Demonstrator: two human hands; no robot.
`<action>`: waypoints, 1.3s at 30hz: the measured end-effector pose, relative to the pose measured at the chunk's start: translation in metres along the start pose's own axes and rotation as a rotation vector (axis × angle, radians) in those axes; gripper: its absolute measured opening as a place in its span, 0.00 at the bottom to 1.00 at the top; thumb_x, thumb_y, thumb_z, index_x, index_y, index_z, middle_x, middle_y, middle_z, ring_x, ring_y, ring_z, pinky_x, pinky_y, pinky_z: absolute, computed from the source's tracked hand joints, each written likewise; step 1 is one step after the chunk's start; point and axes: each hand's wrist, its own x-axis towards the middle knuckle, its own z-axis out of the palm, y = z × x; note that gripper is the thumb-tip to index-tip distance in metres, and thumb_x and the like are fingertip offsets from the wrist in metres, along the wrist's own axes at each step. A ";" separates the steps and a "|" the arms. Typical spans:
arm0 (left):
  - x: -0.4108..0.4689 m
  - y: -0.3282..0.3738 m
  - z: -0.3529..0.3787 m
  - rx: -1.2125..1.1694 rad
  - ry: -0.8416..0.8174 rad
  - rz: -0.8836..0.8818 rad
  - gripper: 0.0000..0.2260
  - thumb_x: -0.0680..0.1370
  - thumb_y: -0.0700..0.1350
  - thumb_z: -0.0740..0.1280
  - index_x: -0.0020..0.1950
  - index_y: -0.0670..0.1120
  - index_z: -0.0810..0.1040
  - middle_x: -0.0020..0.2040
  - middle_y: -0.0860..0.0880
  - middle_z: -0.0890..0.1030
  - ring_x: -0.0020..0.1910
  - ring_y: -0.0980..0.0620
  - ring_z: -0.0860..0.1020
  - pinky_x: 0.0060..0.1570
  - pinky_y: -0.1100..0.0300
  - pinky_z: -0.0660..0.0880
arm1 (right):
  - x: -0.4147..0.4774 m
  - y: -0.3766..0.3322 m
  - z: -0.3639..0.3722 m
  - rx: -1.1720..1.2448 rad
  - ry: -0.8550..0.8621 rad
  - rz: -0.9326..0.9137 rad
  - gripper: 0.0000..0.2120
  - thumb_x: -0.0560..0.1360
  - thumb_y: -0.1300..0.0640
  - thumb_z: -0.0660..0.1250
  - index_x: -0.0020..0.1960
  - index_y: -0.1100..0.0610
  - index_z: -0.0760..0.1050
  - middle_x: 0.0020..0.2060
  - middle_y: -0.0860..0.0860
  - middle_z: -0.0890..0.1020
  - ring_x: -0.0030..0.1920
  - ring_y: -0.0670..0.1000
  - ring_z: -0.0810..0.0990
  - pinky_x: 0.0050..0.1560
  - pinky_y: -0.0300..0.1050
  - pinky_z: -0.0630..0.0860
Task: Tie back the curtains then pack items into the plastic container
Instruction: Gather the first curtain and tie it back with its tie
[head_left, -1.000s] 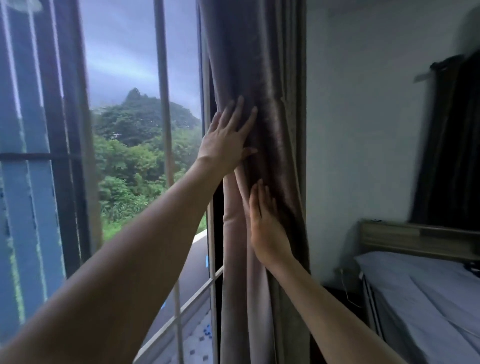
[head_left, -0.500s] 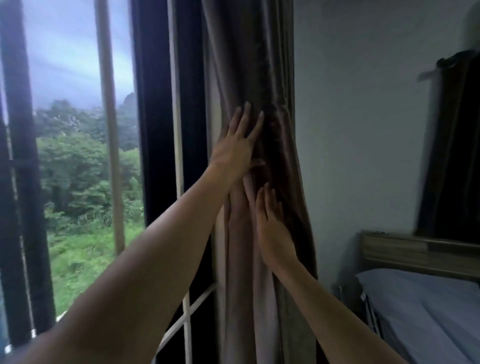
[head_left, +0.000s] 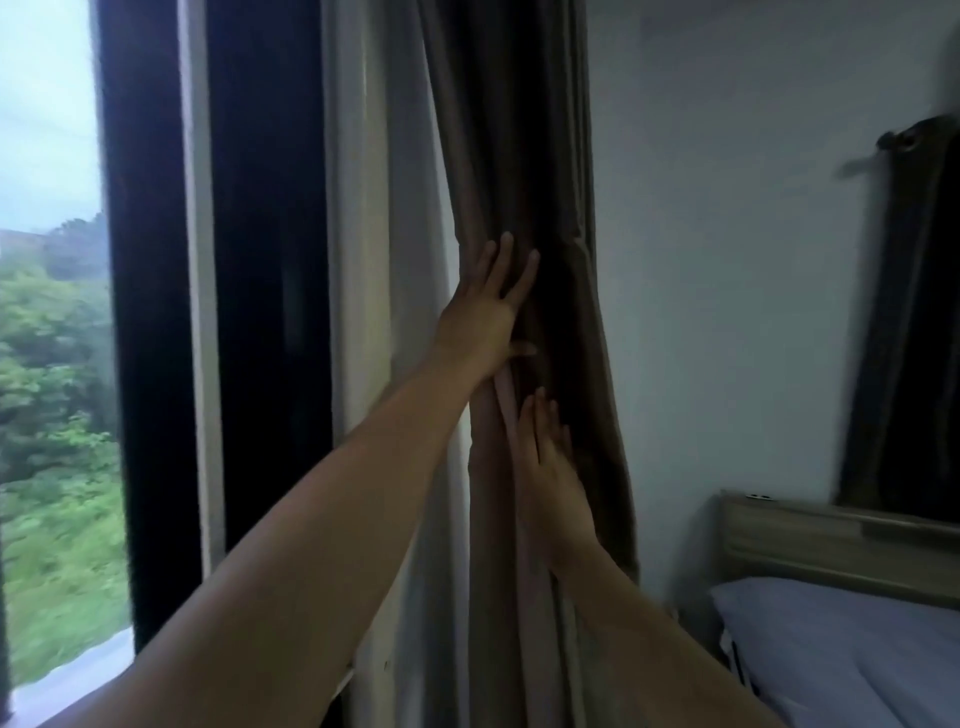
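A brown curtain (head_left: 519, 156) hangs bunched into a narrow column beside the window frame, pinched in at mid height. My left hand (head_left: 480, 317) lies flat against its left side, fingers straight and pointing up, thumb pressed on the folds. Lower down, my right hand (head_left: 550, 467) rests flat on the front of the bunch, fingers together and pointing up. Neither hand is closed around the fabric. No tie-back and no plastic container are in view.
A dark window frame (head_left: 156, 312) with a white post stands on the left, with trees outside. A bed with a grey sheet (head_left: 841, 654) and a wooden headboard (head_left: 810, 540) sits at the lower right. A second dark curtain (head_left: 914, 322) hangs at the far right.
The view has swung right, so the window has slid left and the frame fills more of the picture. Both hands stay pressed flat on the curtain, and the bunch looks narrower.
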 end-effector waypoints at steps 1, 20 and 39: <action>0.004 0.000 0.005 -0.004 -0.015 0.000 0.48 0.72 0.56 0.71 0.78 0.49 0.40 0.78 0.42 0.38 0.77 0.43 0.40 0.74 0.51 0.53 | 0.001 0.003 0.004 0.015 -0.011 0.001 0.40 0.75 0.67 0.59 0.77 0.65 0.36 0.77 0.61 0.45 0.77 0.60 0.54 0.74 0.55 0.61; -0.052 -0.018 -0.018 0.048 -0.054 -0.006 0.47 0.73 0.45 0.73 0.78 0.44 0.40 0.77 0.38 0.39 0.77 0.41 0.42 0.74 0.47 0.52 | -0.028 -0.062 0.005 0.175 0.023 0.000 0.35 0.73 0.69 0.52 0.78 0.67 0.46 0.77 0.63 0.51 0.77 0.60 0.53 0.76 0.51 0.52; -0.169 -0.008 -0.133 -0.125 0.145 -0.112 0.28 0.78 0.35 0.58 0.77 0.46 0.54 0.77 0.42 0.56 0.77 0.43 0.48 0.75 0.43 0.45 | -0.141 -0.122 -0.118 0.641 -0.091 -0.115 0.29 0.79 0.57 0.62 0.78 0.55 0.57 0.79 0.50 0.50 0.76 0.48 0.59 0.72 0.41 0.64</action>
